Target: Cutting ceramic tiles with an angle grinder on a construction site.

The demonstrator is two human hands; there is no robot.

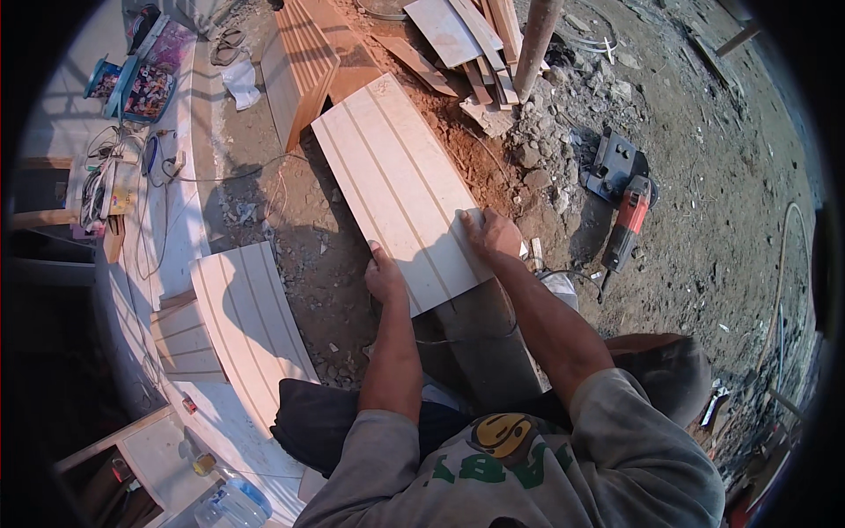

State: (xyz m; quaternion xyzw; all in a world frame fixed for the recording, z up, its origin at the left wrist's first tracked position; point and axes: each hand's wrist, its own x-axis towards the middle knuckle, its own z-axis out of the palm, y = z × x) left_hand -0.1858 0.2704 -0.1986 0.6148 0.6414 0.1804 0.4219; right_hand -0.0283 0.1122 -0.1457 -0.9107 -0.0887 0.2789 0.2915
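Observation:
A pale board (pixel 396 176) with long brown grooves slants away from me across the middle of the head view. My left hand (pixel 385 275) grips its left edge near the close end, thumb on top and the other fingers hidden underneath. On the opposite edge my right hand (pixel 493 236) holds the board in the same way, its fingers partly out of sight. Beneath the near end shows a dark grey block-like support (pixel 480 343). To the right, on the dirt, lies a red and black angle grinder (pixel 628 220), apart from my hand.
Another grooved board (pixel 251 317) leans at my left over smaller panels (pixel 183 339). Stacked boards (pixel 304 79) stand beyond, near scrap wood (pixel 458 40) and a metal pole (pixel 537 48). Rubble (pixel 563 132) and cords lie around. A plastic bottle (pixel 231 506) is at the lower left.

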